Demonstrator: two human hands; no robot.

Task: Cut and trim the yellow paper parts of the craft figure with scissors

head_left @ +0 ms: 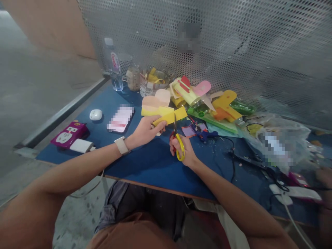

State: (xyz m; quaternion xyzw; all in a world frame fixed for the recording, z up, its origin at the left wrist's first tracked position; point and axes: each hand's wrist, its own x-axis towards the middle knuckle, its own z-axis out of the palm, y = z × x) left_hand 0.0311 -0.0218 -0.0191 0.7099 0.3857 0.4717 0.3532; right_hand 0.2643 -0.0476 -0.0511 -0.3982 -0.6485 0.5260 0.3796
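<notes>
- Scissors (178,140) with yellow plastic loops sat in the right hand (183,152), whose fingers were curled through and around the handles; the dark metal blades pointed up and away from the person, their long axis nearly upright in the view, and met the lower edge of the strip.
- A yellow foam strip (171,116), flat, matte and rectangular, was held just above the blue table (155,166), in front of the person's chest; its long axis ran left to right, rising slightly toward the right end.
- The left hand (145,131), with a pale band at the wrist, pinched the strip's left end between thumb and bent fingers, which were pressed close together.
- Behind the strip lay a pile of cut foam shapes (197,95) in pink, red, orange, yellow and green, some rounded, some blocky.
- A clear plastic bottle (114,65) and glass jars (140,79) stood at the far edge against a perforated metal screen (233,41).
- On the left lay a smooth white oval case (95,114), a phone (120,118) and a purple power strip (69,134).
- Crinkled clear plastic bags (275,141) and black cables (233,155) lay to the right.
</notes>
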